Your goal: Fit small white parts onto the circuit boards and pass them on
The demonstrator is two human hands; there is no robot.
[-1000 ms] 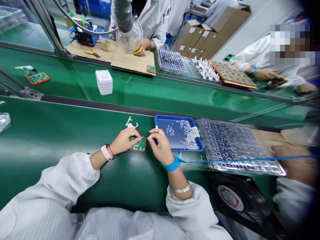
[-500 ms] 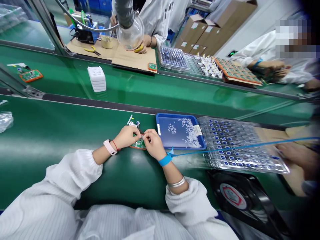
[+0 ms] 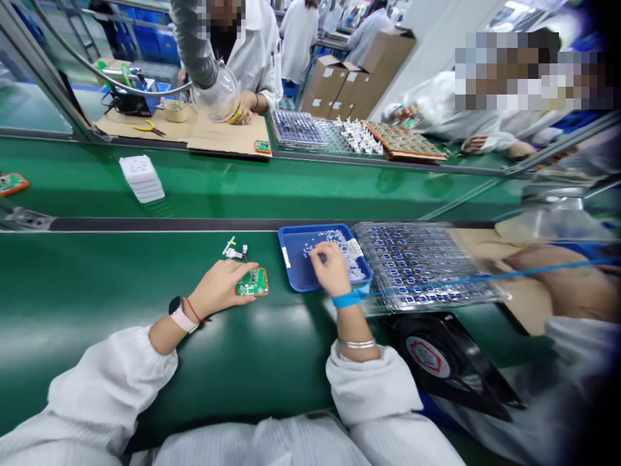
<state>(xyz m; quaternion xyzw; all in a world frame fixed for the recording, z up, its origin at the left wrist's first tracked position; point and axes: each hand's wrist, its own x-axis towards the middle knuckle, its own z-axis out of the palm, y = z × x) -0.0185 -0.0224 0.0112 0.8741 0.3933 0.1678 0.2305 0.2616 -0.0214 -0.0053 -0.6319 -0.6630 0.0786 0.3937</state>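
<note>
So nearest the camera, along the bottom of the frame, it's mostly white sleeves, plus a black reel-looking thing [image 3: 428, 357] with a red-and-white label at lower right.

Up a bit, left of centre, the left hand [image 3: 222, 286] has its thumb and fingers gripping the left end of a green circuit board [image 3: 253, 282] with an orange rim. The board sits around mid-frame, over the green bench [image 3: 213, 375]; can't tell if it's flat on the surface or lifted a hair.

Right hand [image 3: 332, 268] is over the blue tray [image 3: 299, 285], just right of centre. Fingers are curled in towards the thumb, but I honestly can't tell whether the tips meet or there's anything between them. Tiny whitish bits [image 3: 338, 237] are scattered in that tray. A little white connector piece [image 3: 234, 253] lies just above the left hand.

Right of the blue tray are clear plastic trays [image 3: 417, 265] with rows of blue-and-dark parts.

Further back, upper left, there's a stack of white cases [image 3: 142, 178], then yellow pliers [image 3: 149, 127] on cardboard. At top centre, a co-worker's hand [image 3: 248, 107] holds something yellow; cardboard boxes [image 3: 334, 87] are behind.
</note>
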